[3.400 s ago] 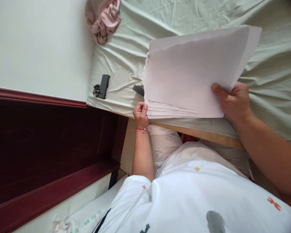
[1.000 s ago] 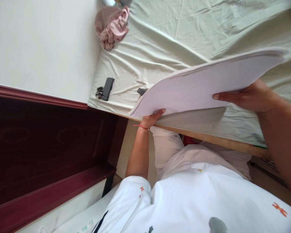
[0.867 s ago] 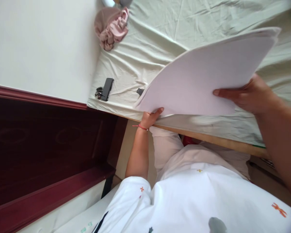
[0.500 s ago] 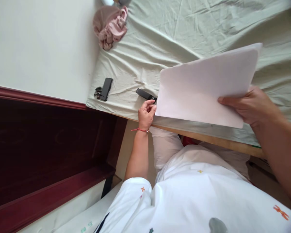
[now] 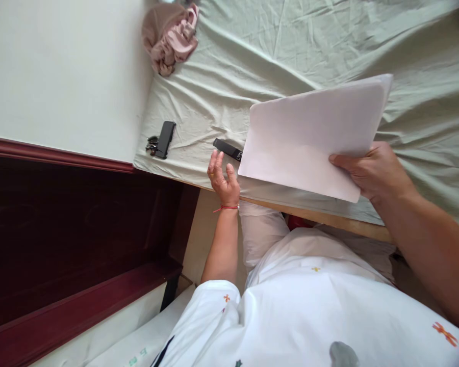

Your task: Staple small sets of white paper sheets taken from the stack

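Observation:
My right hand (image 5: pixel 378 173) grips a stack of white paper (image 5: pixel 302 137) by its right side, thumb on top and the other fingers hidden beneath. The stack is held at a tilt over the green cloth. Just left of its lower left corner, my left hand (image 5: pixel 224 178) is open, fingers raised and apart, holding nothing. A red string bracelet (image 5: pixel 228 207) circles that wrist. Beyond the left fingertips lies a black stapler-like object (image 5: pixel 227 149), partly covered by the paper, so its full shape is hidden.
A wrinkled pale green cloth (image 5: pixel 199 102) covers the surface. On its left lie a black phone-like slab (image 5: pixel 166 138) and a bunch of keys (image 5: pixel 152 145). Crumpled pink fabric (image 5: pixel 172 41) rests at the back by the white wall (image 5: pixel 61 66). Dark red wood panelling (image 5: pixel 80 219) stands left.
My left hand has come off the paper's left edge and its fingers have spread. My right hand and the stack have shifted left.

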`<move>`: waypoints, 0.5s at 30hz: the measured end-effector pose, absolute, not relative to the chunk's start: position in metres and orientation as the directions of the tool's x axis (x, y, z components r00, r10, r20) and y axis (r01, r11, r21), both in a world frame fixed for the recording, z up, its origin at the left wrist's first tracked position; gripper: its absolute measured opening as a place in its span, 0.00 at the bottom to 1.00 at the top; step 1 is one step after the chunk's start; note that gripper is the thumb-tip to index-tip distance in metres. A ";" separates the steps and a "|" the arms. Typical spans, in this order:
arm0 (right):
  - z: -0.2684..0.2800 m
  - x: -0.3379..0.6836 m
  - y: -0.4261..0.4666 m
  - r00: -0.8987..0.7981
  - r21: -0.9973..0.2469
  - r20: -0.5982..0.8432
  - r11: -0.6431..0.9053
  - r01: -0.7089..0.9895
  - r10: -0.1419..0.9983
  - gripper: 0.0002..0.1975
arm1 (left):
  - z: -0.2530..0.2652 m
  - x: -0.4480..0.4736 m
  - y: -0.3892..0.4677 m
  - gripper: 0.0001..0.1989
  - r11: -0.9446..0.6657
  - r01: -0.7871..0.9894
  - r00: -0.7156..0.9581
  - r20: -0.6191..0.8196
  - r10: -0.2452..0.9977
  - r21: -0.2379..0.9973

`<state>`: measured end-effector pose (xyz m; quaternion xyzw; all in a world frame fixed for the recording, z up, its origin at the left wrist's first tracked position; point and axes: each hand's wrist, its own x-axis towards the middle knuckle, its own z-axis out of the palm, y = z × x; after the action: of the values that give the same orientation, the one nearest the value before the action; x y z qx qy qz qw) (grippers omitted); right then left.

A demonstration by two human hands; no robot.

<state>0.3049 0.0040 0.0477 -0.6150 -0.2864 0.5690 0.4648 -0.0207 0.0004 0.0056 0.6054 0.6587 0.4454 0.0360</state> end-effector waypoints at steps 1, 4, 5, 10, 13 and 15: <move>0.047 0.303 0.004 0.188 -0.901 -0.428 -0.401 -0.167 0.884 0.11 | 0.006 -0.020 0.001 0.22 -0.149 0.779 -0.238 0.508 0.828 0.609; 0.047 0.298 0.005 0.192 -0.912 -0.405 -0.380 -0.154 0.894 0.11 | 0.006 -0.020 0.002 0.24 -0.195 0.778 -0.181 0.510 0.841 0.597; 0.047 0.297 0.006 0.198 -0.916 -0.397 -0.371 -0.153 0.896 0.11 | 0.006 -0.020 0.003 0.24 -0.200 0.769 -0.171 0.497 0.851 0.607; 0.052 0.289 0.004 0.233 -0.919 -0.384 -0.344 -0.195 0.894 0.10 | 0.005 -0.019 0.006 0.22 -0.173 0.755 -0.154 0.429 0.890 0.632; 0.051 0.285 -0.002 0.252 -0.906 -0.414 -0.367 -0.213 0.875 0.11 | 0.005 -0.015 0.005 0.21 -0.128 0.791 -0.164 0.407 0.899 0.599; 0.048 0.283 -0.007 0.264 -0.896 -0.436 -0.387 -0.219 0.860 0.12 | 0.005 -0.014 0.004 0.23 -0.093 0.821 -0.169 0.396 0.903 0.563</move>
<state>0.2832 -0.0069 0.0477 -0.6255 -0.2562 0.5497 0.4909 -0.0135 0.0041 0.0050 0.6423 0.6711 0.3661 0.0555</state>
